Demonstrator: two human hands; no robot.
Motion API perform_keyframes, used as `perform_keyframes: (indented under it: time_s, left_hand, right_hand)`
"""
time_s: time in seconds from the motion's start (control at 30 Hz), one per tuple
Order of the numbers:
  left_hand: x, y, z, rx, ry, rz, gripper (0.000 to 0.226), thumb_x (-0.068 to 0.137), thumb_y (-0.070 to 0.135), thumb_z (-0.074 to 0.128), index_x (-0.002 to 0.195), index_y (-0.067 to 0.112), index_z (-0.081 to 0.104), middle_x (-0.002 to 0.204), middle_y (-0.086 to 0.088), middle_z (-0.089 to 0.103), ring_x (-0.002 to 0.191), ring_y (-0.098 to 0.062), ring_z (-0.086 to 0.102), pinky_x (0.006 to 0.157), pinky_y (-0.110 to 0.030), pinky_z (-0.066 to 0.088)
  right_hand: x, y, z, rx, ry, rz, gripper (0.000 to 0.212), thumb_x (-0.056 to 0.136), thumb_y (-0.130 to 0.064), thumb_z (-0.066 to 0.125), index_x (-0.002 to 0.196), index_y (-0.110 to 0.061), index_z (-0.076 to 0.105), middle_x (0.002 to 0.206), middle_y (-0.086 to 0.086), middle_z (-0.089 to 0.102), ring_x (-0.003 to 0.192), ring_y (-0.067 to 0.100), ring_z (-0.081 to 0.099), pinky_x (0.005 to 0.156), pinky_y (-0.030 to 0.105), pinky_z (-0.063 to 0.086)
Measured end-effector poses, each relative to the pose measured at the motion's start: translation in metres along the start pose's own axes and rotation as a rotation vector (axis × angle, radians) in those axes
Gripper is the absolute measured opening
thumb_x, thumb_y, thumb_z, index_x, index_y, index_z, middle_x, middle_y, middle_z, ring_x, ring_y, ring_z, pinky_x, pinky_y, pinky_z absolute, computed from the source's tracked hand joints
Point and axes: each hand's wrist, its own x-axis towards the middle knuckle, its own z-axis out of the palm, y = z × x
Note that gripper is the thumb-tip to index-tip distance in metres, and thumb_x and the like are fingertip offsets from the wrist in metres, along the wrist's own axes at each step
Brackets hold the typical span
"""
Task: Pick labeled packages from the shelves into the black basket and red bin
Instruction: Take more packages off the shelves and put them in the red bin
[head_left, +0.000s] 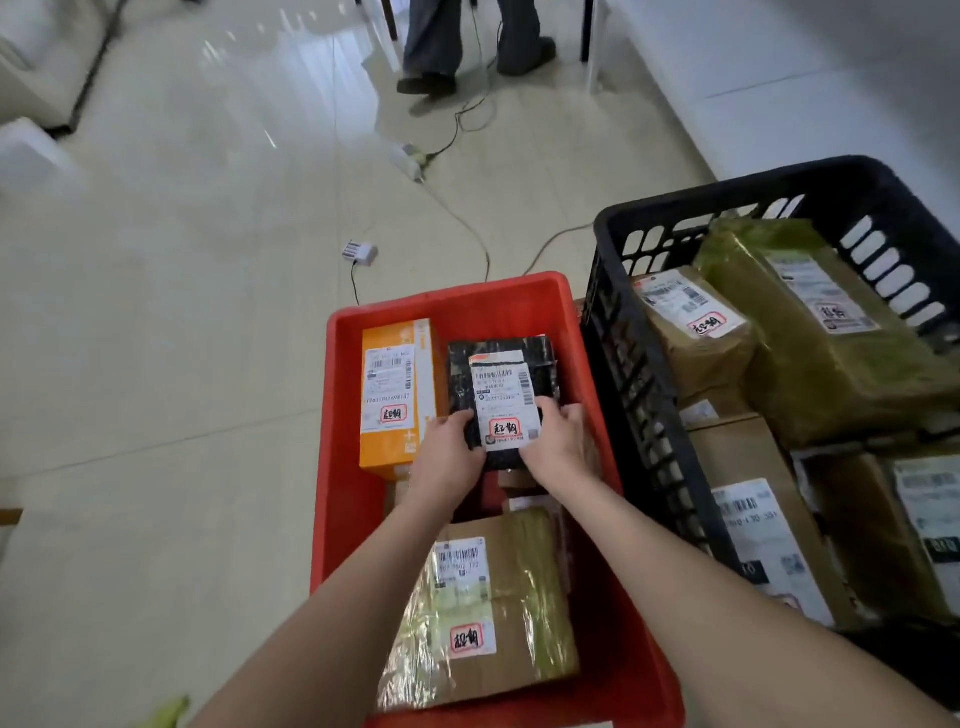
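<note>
Both hands, left (451, 457) and right (557, 441), grasp the black package (506, 384) by its near end, fingers curled round it, its long axis running near-to-far over the red bin (343, 467).

Black basket (727, 191) runs off right edge; red bin (340, 467) clipped at bottom. Bystander (436, 41) cut above knees (top edge). Black package (503, 395) label print illegible.

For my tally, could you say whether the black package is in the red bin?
Black package is inside the red bin walls; left hand and right hand grip it.
</note>
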Motion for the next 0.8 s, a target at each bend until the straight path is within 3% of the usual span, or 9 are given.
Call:
perform_keyframes:
  time_s: [0.27, 0.4, 0.6, 0.8]
  left_hand:
    - [0.063, -0.003, 0.024, 0.098, -0.212, 0.069, 0.058, 0.090, 0.009, 0.052, 0.145, 0.010, 0.034, 0.147, -0.018, 0.037, 0.140, -0.032, 0.026, 0.110, -0.038, 0.027]
    - [0.051, -0.005, 0.022, 0.149, -0.274, 0.145, 0.055, 0.090, 0.008, 0.051, 0.143, 0.010, 0.038, 0.144, -0.016, 0.043, 0.137, -0.035, 0.029, 0.111, -0.037, 0.024]
    - [0.011, 0.019, -0.012, 0.345, -0.254, 0.216, 0.069, 0.088, 0.014, 0.058, 0.149, 0.014, 0.024, 0.155, -0.013, 0.017, 0.137, -0.031, 0.033, 0.104, -0.040, 0.041]
    - [-0.040, 0.072, -0.055, 0.506, -0.104, 0.534, 0.068, 0.087, 0.022, 0.061, 0.146, 0.020, 0.027, 0.152, -0.006, 0.023, 0.133, -0.026, 0.037, 0.091, -0.039, 0.048]
  right_hand:
    - [0.050, 0.005, 0.032, -0.011, -0.056, 0.008, 0.066, 0.087, -0.025, 0.061, 0.145, -0.034, 0.029, 0.154, 0.006, 0.020, 0.128, 0.030, 0.043, 0.099, 0.038, 0.041]
    - [0.034, 0.006, 0.031, 0.009, -0.060, 0.019, 0.065, 0.086, -0.025, 0.062, 0.142, -0.035, 0.032, 0.151, 0.002, 0.025, 0.125, 0.028, 0.046, 0.097, 0.036, 0.042]
    - [-0.024, -0.001, -0.007, -0.039, 0.052, 0.003, 0.059, 0.089, -0.021, 0.058, 0.142, -0.031, 0.034, 0.147, -0.003, 0.028, 0.130, 0.021, 0.037, 0.098, 0.033, 0.040]
    - [-0.102, -0.002, -0.068, -0.046, 0.223, -0.019, 0.058, 0.092, -0.025, 0.056, 0.144, -0.029, 0.030, 0.146, -0.005, 0.029, 0.128, 0.020, 0.037, 0.095, 0.035, 0.045]
